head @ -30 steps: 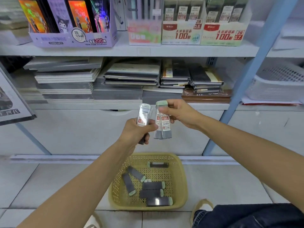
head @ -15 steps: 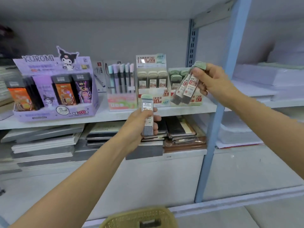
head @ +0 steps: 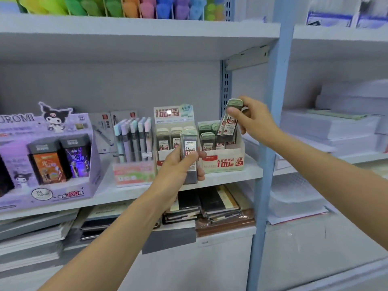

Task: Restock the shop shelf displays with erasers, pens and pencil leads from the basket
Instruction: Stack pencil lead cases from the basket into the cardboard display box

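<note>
My left hand (head: 178, 166) grips one green-capped pencil lead case (head: 189, 152) upright in front of the shelf edge. My right hand (head: 255, 117) pinches two lead cases (head: 230, 120) by their green caps, tilted, just above the 0.7 lead display box (head: 222, 162). That box holds several green-capped cases. The 0.5 lead display box (head: 168, 141) stands to its left, partly hidden by my left hand's case. The basket is out of view.
A pen display (head: 134, 143) and a purple Kuromi display box (head: 48, 158) stand further left on the white shelf (head: 117, 192). A blue upright post (head: 268, 143) rises just right of my right hand. Notebooks (head: 218, 202) are stacked on the shelf below.
The view has risen from the basket to the shelf. Both hands came up with their lead cases; my right hand now hangs over the 0.7 box.
</note>
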The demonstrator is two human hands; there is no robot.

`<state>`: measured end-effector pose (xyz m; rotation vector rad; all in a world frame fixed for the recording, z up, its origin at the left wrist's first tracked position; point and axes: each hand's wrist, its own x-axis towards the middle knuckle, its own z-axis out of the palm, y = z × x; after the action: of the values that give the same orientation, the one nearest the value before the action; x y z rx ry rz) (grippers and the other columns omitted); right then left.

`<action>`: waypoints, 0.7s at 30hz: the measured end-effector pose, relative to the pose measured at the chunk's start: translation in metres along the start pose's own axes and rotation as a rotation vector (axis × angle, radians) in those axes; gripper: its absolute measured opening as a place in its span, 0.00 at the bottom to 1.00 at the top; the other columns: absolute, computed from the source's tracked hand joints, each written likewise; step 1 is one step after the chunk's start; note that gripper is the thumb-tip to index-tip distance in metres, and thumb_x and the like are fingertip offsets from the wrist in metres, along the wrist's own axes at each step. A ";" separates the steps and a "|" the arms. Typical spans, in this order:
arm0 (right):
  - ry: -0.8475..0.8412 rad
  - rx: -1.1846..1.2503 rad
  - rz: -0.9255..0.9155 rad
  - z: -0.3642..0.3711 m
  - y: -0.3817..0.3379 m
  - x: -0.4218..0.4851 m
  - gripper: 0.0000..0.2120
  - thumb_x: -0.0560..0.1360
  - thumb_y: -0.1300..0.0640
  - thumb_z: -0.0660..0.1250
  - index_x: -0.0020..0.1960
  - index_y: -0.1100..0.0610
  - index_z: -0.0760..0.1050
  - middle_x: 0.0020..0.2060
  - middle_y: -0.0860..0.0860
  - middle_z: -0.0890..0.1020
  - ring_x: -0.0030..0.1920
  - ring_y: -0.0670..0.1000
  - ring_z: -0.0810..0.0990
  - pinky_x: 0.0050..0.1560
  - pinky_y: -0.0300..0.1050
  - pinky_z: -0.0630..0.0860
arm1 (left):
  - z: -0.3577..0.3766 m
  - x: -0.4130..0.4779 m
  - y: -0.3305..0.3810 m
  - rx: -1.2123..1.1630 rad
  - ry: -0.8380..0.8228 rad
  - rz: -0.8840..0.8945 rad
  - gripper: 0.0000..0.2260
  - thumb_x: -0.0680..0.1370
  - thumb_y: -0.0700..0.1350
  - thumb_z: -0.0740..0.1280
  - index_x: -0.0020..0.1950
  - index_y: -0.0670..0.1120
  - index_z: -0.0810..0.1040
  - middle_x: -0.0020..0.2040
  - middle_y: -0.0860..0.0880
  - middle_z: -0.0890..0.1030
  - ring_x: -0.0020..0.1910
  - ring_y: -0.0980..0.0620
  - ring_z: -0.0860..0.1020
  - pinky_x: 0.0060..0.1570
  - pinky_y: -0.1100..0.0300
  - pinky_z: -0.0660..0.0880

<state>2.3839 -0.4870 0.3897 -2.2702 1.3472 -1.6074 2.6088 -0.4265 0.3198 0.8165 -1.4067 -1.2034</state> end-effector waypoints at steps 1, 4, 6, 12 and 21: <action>-0.028 -0.025 0.002 0.002 0.002 0.001 0.08 0.79 0.52 0.64 0.52 0.57 0.74 0.40 0.50 0.80 0.30 0.38 0.75 0.32 0.37 0.73 | 0.001 0.003 0.000 0.015 -0.006 0.009 0.08 0.82 0.44 0.62 0.60 0.47 0.77 0.48 0.46 0.84 0.35 0.52 0.80 0.38 0.61 0.79; -0.157 -0.069 0.003 0.004 0.007 0.002 0.06 0.79 0.52 0.64 0.51 0.54 0.74 0.40 0.50 0.81 0.34 0.42 0.79 0.31 0.34 0.75 | 0.004 0.008 -0.001 0.089 -0.034 0.036 0.10 0.83 0.46 0.61 0.63 0.50 0.74 0.40 0.46 0.84 0.37 0.52 0.81 0.41 0.61 0.79; -0.168 -0.048 -0.006 0.002 0.009 0.004 0.06 0.79 0.52 0.64 0.52 0.54 0.75 0.42 0.50 0.82 0.35 0.41 0.80 0.31 0.33 0.75 | 0.005 0.010 -0.001 0.123 -0.053 0.046 0.09 0.83 0.46 0.61 0.62 0.52 0.74 0.38 0.47 0.84 0.37 0.52 0.82 0.38 0.64 0.78; -0.157 0.035 -0.016 -0.001 0.005 0.009 0.08 0.79 0.53 0.65 0.56 0.54 0.76 0.45 0.50 0.83 0.36 0.43 0.81 0.34 0.38 0.80 | 0.007 0.014 -0.002 0.141 -0.046 0.045 0.09 0.83 0.45 0.60 0.62 0.51 0.74 0.38 0.47 0.83 0.36 0.53 0.82 0.38 0.64 0.79; 0.045 0.063 -0.057 -0.025 -0.005 0.010 0.07 0.80 0.55 0.63 0.50 0.58 0.74 0.39 0.53 0.81 0.33 0.50 0.80 0.34 0.46 0.80 | 0.006 0.015 -0.001 0.135 -0.055 0.039 0.09 0.83 0.45 0.61 0.62 0.51 0.74 0.39 0.47 0.85 0.37 0.52 0.82 0.41 0.60 0.81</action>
<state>2.3682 -0.4807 0.4111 -2.2690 1.2331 -1.7032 2.6000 -0.4396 0.3232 0.8498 -1.5553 -1.1180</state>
